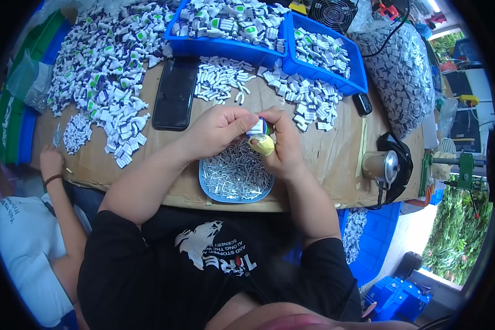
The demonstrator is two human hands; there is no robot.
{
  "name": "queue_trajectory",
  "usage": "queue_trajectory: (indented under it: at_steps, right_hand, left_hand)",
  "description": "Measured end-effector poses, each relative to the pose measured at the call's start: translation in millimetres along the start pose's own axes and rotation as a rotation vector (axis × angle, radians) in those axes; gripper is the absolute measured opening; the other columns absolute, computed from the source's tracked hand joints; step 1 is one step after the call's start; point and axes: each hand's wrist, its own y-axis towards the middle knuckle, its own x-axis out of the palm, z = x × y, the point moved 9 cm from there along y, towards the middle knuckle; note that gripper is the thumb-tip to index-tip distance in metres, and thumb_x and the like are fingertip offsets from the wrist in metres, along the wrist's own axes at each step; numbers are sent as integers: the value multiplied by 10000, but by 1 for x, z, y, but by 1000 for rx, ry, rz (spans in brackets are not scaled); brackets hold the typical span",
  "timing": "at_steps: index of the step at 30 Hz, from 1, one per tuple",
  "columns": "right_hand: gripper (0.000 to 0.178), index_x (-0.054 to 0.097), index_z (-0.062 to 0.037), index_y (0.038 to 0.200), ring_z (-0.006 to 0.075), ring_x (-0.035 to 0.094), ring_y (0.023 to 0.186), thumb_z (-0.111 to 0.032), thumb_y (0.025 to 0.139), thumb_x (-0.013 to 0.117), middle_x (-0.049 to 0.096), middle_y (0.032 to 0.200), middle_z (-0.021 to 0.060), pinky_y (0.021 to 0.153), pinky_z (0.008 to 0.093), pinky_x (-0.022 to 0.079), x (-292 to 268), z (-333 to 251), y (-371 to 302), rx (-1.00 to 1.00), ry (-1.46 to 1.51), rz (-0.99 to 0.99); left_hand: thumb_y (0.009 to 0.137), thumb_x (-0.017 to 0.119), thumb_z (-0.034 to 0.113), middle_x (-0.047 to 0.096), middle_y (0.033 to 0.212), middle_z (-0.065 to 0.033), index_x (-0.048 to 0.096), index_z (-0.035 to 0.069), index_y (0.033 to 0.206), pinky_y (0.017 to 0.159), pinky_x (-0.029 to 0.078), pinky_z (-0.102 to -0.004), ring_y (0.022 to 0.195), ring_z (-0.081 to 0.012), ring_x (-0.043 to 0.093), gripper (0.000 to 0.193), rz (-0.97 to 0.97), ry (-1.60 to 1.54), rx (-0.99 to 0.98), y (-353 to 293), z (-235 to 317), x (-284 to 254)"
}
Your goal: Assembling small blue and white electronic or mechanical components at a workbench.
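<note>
A small white-and-purple plastic figure piece (257, 127) sits between my two hands, above the near middle of the table. My left hand (220, 131) pinches it from the left with thumb and forefinger. From the right, my right hand (285, 147) grips it too; a yellow wrapping (262, 144) covers one of its digits. Just below both hands stands a blue tub (203, 187) full of thin metal pins (237, 175). My fingers hide much of the piece.
A phone (173, 99) lies behind my left hand. White-and-purple pieces (102, 66) heap at left; blue bins (330, 80) with more stand behind. Small white parts (223, 77) lie between. A metal mug (380, 166) stands right. Another person's hand (51, 162) rests at the table's left edge.
</note>
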Motion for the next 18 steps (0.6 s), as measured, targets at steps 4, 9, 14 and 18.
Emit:
queue_trajectory:
  at_steps: [4,9,14,18]
  right_hand:
    - [334,531,-18,1023,206,563,712,-162,787,719,576,845,101,650,302,450,0,-12,7,-105,-445,4]
    - [281,559,-42,991,195,596,737,-127,780,725,593,847,100,645,288,459,-2,-14,7,-10,-428,-134]
    - [409,513,-64,1174,179,600,903,-101,809,694,605,1011,90,774,275,464,-50,16,3,134,192,294]
    - [431,472,-42,1240,197,577,1002,-22,830,603,545,1173,135,850,306,465,-92,30,1,63,382,721]
  left_hand:
    - [960,504,342,566,606,-81,617,28,776,505,403,-339,527,-203,542,381,241,644,226,-7,35,-8]
    - [942,503,374,576,601,-165,629,40,778,539,440,-393,584,-341,591,393,176,876,192,-9,48,-14]
    - [862,604,378,632,671,-127,636,61,801,599,478,-417,659,-328,627,325,508,1363,-38,-12,52,-63]
    - [792,665,307,658,784,-127,641,64,825,658,487,-422,760,-315,640,246,383,1398,-82,-5,32,-66]
